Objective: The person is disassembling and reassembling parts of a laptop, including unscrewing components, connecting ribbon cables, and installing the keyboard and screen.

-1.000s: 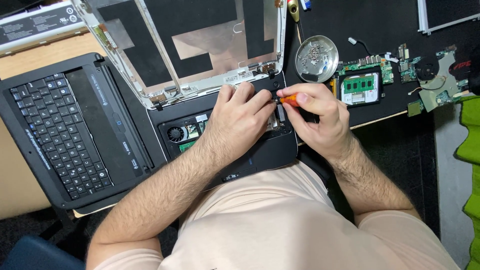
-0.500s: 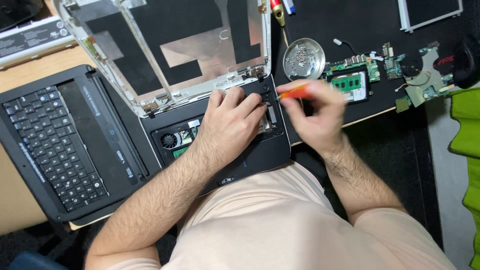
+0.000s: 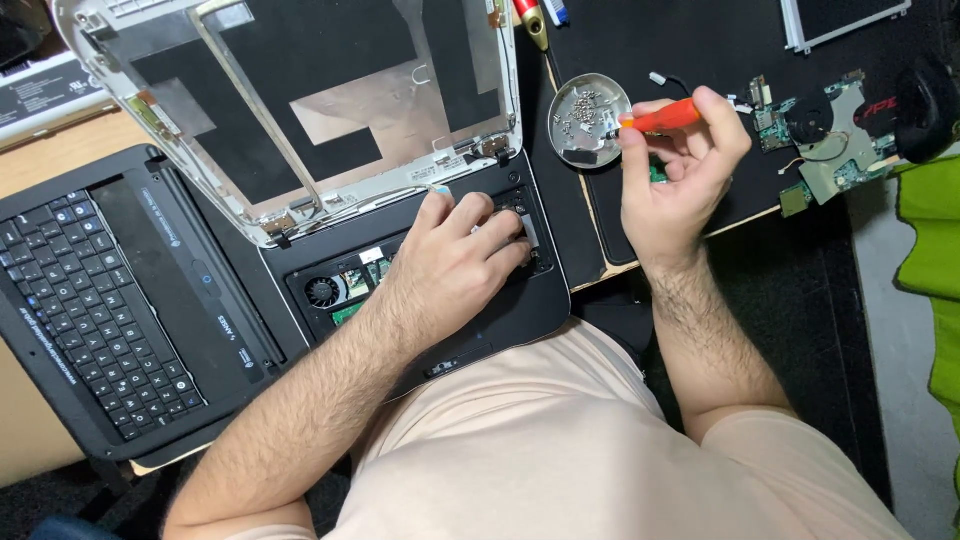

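Note:
A black laptop base (image 3: 500, 310) lies opened up at the desk's front edge, with a fan and green board showing inside. My left hand (image 3: 455, 255) rests flat on it, fingers spread over the exposed parts. The laptop's lid (image 3: 300, 110), stripped to its silver back panel, leans away behind it. My right hand (image 3: 680, 170) holds an orange-handled screwdriver (image 3: 660, 118), its tip over a round metal dish (image 3: 588, 120) that holds several small screws.
A removed black keyboard panel (image 3: 110, 300) lies at the left. Loose circuit boards and a fan part (image 3: 825, 135) sit on the black mat at the right. A green object (image 3: 935, 250) is at the far right edge.
My right hand has lifted the screwdriver off the laptop base and carried it up and right to the screw dish. My left hand has stayed on the base.

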